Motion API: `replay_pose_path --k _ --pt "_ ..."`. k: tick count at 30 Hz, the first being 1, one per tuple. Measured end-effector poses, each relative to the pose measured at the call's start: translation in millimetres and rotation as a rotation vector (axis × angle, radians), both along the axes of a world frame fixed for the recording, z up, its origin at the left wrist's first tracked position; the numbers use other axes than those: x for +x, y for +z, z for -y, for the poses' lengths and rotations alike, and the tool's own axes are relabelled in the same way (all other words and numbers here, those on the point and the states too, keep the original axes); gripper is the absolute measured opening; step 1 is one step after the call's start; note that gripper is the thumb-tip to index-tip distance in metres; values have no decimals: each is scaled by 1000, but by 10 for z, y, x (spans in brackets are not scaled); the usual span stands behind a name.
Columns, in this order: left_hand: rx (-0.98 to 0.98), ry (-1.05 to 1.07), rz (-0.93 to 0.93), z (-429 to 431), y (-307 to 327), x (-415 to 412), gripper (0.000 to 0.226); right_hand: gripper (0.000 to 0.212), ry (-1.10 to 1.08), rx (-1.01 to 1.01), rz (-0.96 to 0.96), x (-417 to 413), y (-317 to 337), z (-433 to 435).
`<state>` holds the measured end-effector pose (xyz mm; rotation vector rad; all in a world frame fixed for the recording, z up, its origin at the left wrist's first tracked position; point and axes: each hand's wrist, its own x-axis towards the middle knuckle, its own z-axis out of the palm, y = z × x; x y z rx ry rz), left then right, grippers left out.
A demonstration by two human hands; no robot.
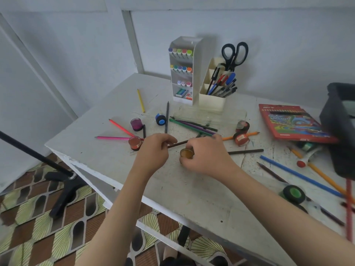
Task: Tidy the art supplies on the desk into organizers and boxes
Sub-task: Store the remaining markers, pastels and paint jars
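Right hand (208, 159) grips yellow paint pot (186, 153); left hand (153, 150) pinches brown pencil (178, 143).

Open desk (192, 198) lies along the front edge; pencils (189, 126) and paint pots (136, 124) clutter the middle.

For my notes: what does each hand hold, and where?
Left hand: dark brown pencil, near its end. Right hand: small round yellow paint pot, by its sides.

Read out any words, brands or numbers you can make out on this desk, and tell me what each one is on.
Nothing can be read for certain.
Red pencil box: printed lettering, too blurred.
Red paint pot: label too blurred.
Eraser packet in the white organizer: too small.
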<state>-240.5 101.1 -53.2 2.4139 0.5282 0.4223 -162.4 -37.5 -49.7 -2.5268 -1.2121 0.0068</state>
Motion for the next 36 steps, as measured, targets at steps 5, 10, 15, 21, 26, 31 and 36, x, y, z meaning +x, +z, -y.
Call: replay_pose_path --k 5,10,15,21,26,31,36 --pt "-188 -168 47 172 149 -27 66 30 -81 295 -181 95 61 203" --pt "-212 -329 73 455 286 67 59 29 -199 369 -364 157 190 509" --pt "-357 -319 25 757 363 210 43 27 -251 403 -411 160 292 840" --pt "-775 -338 -65 1069 389 303 33 13 -272 520 -392 99 350 1248" --pt "-791 -333 -42 1328 305 340 42 8 -269 528 -487 34 286 1482" --pt "-499 -424 1 1546 191 324 41 17 -316 575 -536 1 228 1706" --pt "-372 -538 -99 1566 161 323 33 28 -271 275 -389 -25 272 1867"
